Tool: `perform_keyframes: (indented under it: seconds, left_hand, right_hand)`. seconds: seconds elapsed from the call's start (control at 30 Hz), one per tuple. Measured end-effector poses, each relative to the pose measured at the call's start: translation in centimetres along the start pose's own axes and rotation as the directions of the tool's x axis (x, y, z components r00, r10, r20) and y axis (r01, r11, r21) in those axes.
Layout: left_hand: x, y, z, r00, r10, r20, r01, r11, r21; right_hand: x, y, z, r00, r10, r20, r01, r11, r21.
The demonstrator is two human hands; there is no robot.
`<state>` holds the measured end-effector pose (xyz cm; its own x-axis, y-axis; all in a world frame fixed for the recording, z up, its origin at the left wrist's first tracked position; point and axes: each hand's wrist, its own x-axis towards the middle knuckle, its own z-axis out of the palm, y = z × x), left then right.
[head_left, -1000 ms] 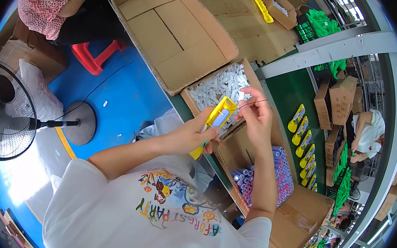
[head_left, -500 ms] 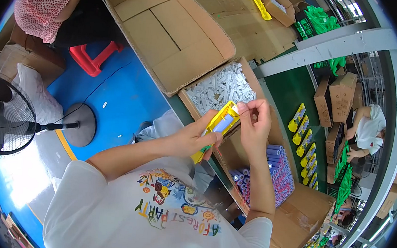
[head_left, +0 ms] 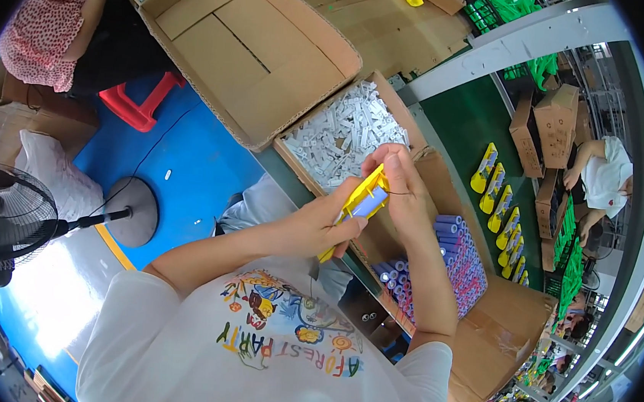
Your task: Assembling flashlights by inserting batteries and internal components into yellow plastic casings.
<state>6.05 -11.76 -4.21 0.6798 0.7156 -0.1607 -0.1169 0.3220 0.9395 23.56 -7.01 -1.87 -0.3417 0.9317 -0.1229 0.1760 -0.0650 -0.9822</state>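
Note:
My left hand (head_left: 325, 223) is closed around the lower part of a yellow plastic casing (head_left: 352, 203), held tilted in front of my chest. Inside the casing lies a lilac cylindrical battery (head_left: 369, 202). My right hand (head_left: 406, 187) has its fingers bent and pressed against the casing's far end, with the thumb on top; the fingertips partly hide that end. A thin dark wire (head_left: 398, 193) runs from the casing across my right hand. Just beyond the hands, a cardboard box (head_left: 310, 175) holds many small white plastic parts (head_left: 351, 131).
Beside my right forearm, a carton holds stacked lilac batteries (head_left: 458, 263). Several yellow casings (head_left: 499, 209) stand in a row on the green bench (head_left: 451, 124). A large shallow carton (head_left: 262, 50) lies ahead. At left are a fan (head_left: 7, 212), a red stool (head_left: 137, 108) and a seated person (head_left: 46, 31).
My right fingers have gone from pinching at the casing's tip to curling around its far end. The casing has turned somewhat, and the whole view has shifted slightly.

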Motion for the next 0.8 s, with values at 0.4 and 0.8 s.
perform_keyframes:
  seconds: [0.4,0.8]
  left_hand:
    - [-0.2,0.7,0.4,0.994,-0.112,0.018,0.109,0.898,-0.427]
    - [-2.1,2.3,-3.5,0.928,0.005,-0.373,-0.158,0.910,-0.383]
  right_hand:
    - [-2.7,0.7,-2.6,0.967,-0.036,-0.251,-0.048,0.946,-0.321]
    - [-0.5,0.8,-2.6,0.907,-0.421,0.000,0.228,0.491,-0.841]
